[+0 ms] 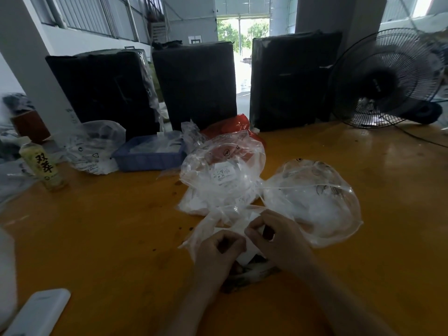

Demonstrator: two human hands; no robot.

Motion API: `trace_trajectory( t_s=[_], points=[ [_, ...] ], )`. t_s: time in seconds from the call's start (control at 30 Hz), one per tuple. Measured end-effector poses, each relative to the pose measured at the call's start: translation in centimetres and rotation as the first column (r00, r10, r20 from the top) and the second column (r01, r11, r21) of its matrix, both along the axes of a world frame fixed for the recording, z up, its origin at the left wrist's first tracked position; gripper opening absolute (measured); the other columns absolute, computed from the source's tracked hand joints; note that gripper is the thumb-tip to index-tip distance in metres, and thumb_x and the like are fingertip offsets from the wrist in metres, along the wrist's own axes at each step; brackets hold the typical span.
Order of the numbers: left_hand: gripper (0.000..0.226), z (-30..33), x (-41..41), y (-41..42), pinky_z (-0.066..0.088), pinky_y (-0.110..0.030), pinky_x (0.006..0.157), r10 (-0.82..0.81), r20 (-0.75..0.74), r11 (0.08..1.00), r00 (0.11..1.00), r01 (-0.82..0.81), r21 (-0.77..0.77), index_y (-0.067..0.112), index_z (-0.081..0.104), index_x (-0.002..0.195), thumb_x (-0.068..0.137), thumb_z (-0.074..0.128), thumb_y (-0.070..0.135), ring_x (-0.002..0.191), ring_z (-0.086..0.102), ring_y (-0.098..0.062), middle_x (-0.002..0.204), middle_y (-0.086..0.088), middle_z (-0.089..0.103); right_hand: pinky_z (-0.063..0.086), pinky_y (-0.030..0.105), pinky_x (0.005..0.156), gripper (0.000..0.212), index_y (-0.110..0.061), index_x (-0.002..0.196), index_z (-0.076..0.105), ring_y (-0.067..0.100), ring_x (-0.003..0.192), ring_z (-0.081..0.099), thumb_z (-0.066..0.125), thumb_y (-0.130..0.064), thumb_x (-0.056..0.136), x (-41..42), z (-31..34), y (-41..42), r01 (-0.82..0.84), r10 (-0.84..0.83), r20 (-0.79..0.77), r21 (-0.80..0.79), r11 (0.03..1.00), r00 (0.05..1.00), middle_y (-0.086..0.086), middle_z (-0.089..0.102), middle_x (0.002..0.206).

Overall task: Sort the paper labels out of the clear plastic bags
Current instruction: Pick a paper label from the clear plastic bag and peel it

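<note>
A small clear plastic bag (208, 226) with a white paper label (247, 255) lies at the near middle of the orange table (109, 226). My left hand (218, 253) grips the bag from the left with curled fingers. My right hand (278, 238) pinches the bag and label at the top edge. The two hands touch over it. Behind them lie a heap of clear bags (223, 180) with a printed label and a puffed clear bag (312, 200) to the right.
A blue tray (148, 158) holding white pieces stands at the back left, beside another clear bag (94, 146) and a drink bottle (43, 166). Three black boxes (196, 83) line the back. A fan (385, 78) stands at the back right. A white object (38, 311) lies near left.
</note>
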State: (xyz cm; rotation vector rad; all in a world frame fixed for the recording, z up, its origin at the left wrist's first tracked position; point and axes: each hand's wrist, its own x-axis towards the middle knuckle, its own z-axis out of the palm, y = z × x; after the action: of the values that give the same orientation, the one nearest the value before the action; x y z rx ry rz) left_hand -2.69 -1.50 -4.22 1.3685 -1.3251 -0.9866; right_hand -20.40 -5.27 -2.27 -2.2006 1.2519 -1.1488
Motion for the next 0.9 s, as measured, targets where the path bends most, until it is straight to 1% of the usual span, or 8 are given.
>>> trace_trajectory(
  t_s=[0.17,0.23,0.37,0.5,0.6,0.67,0.8,0.9],
  points=[
    [0.022,0.4,-0.1,-0.2,0.059,-0.020,0.062,0.065,-0.248,0.997,0.967,-0.053,0.057,0.032,0.080,0.087,0.100,0.069,0.018,0.090,0.078,-0.013,0.094,-0.001,0.081,0.047,0.013,0.063,0.015,-0.031,0.083,0.068,0.003,0.077,0.060,0.071,-0.043,0.091,0.0,-0.6,-0.1,-0.019,0.021,-0.080,0.024,1.000,0.997,-0.018,0.061,0.085],
    [0.007,0.5,0.0,-0.1,0.061,-0.025,0.064,0.065,-0.342,0.995,0.937,-0.038,0.087,0.030,0.082,0.092,0.093,0.076,0.027,0.094,0.078,-0.014,0.098,0.000,0.081,0.046,0.014,0.063,0.015,-0.031,0.083,0.068,0.004,0.077,0.060,0.071,-0.043,0.093,0.2,-0.7,-0.2,-0.008,0.012,-0.090,0.040,0.999,0.996,-0.018,0.061,0.085],
    [0.029,-0.1,0.2,-0.4,0.063,-0.027,0.077,0.069,-0.418,0.994,0.906,-0.024,0.111,0.017,0.083,0.098,0.076,0.082,0.035,0.097,0.078,-0.020,0.099,-0.005,0.081,0.047,0.016,0.064,0.011,-0.031,0.093,0.072,0.005,0.077,0.059,0.066,-0.039,0.096,0.2,-0.6,0.0,-0.044,0.049,-0.087,0.066,0.997,0.995,-0.018,0.060,0.090],
    [0.014,-0.2,0.2,-0.8,0.063,-0.025,0.076,0.098,-0.596,0.993,0.797,-0.039,0.111,0.009,0.083,0.084,0.072,0.081,0.015,0.093,0.079,-0.028,0.096,-0.016,0.080,0.046,0.012,0.068,0.017,-0.025,0.111,0.076,-0.002,0.080,0.061,0.063,-0.025,0.101,-0.1,-0.1,0.0,0.040,-0.040,0.010,0.040,0.998,0.999,-0.020,0.065,0.094],
    [0.028,-0.1,0.1,-0.8,0.064,-0.027,0.076,0.107,-0.647,0.992,0.755,-0.033,0.124,-0.001,0.076,0.096,0.071,0.081,0.010,0.094,0.079,-0.035,0.102,-0.023,0.079,0.045,0.005,0.071,0.036,-0.036,0.133,0.063,-0.020,0.085,0.056,0.066,-0.023,0.099,-0.5,0.1,0.1,0.128,-0.143,0.148,0.111,0.986,0.979,-0.032,0.055,0.098],
    [0.039,0.1,0.1,-0.8,0.064,-0.028,0.078,0.105,-0.645,0.992,0.757,-0.037,0.117,-0.002,0.073,0.106,0.071,0.082,0.014,0.095,0.079,-0.035,0.104,-0.022,0.079,0.051,0.010,0.079,0.047,-0.042,0.139,0.053,-0.018,0.094,0.058,0.069,-0.027,0.097,-0.6,0.2,0.3,0.135,-0.171,0.209,0.173,0.976,0.963,-0.030,0.056,0.106],
    [0.043,0.0,0.0,-0.8,0.066,-0.032,0.080,0.117,-0.657,0.991,0.745,-0.045,0.126,-0.001,0.075,0.109,0.072,0.083,0.018,0.096,0.079,-0.036,0.104,-0.022,0.079,0.059,0.031,0.076,0.011,-0.026,0.110,0.066,0.003,0.082,0.068,0.065,-0.028,0.100,-0.5,0.2,0.2,0.173,-0.206,0.199,0.169,0.970,0.958,-0.012,0.071,0.090],
    [0.025,0.0,-0.1,-0.7,0.065,-0.031,0.081,0.129,-0.652,0.988,0.747,-0.043,0.147,0.008,0.082,0.100,0.076,0.081,0.018,0.099,0.078,-0.036,0.105,-0.021,0.080,0.055,0.016,0.070,0.009,-0.022,0.106,0.068,-0.003,0.079,0.069,0.062,-0.026,0.101,-0.4,0.3,0.3,0.160,-0.201,0.273,0.166,0.973,0.941,-0.009,0.073,0.085]
  ],
)
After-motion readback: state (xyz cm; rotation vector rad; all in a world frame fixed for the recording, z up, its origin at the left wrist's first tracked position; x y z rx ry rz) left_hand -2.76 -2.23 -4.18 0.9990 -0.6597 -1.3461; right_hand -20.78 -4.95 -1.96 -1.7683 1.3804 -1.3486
